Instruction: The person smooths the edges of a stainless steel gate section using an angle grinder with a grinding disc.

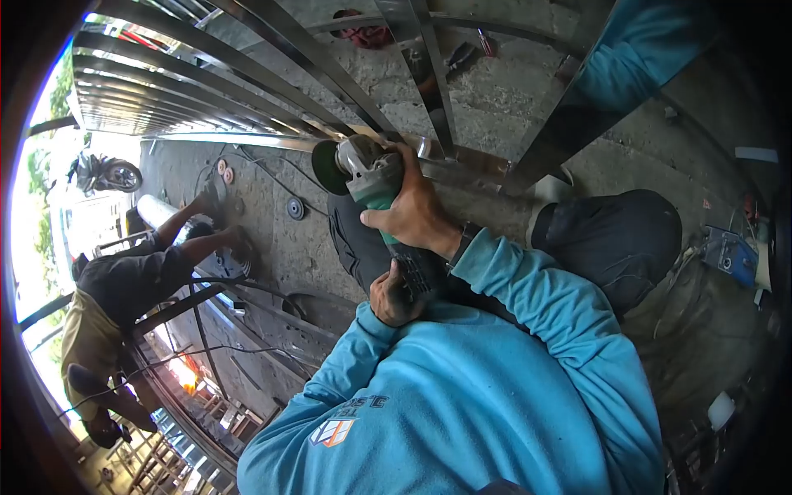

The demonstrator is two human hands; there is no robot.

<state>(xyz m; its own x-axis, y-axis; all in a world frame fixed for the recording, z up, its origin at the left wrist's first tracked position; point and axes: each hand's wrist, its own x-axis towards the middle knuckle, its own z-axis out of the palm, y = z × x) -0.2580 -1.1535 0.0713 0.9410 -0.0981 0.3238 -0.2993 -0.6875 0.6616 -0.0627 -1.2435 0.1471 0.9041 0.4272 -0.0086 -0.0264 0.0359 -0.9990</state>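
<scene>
An angle grinder (375,191) with a grey metal head and green body is in front of my chest. My right hand (421,202), with a dark band on the wrist, is wrapped round its front body, thumb pointing left. Lower down, my left hand (394,295) closes round the black rear end of the grinder. The grinder's disc (330,167) faces left, right by the shiny metal rail (280,141) of a barred frame. Polished bars (309,66) fan upward from that rail.
A wide shiny post (561,115) rises at upper right. On the concrete lie a loose disc (295,207), cables and a red cloth (363,31). Another person (124,289) bends over metalwork at left, near a bright orange glow (186,378). A blue box (730,254) sits at right.
</scene>
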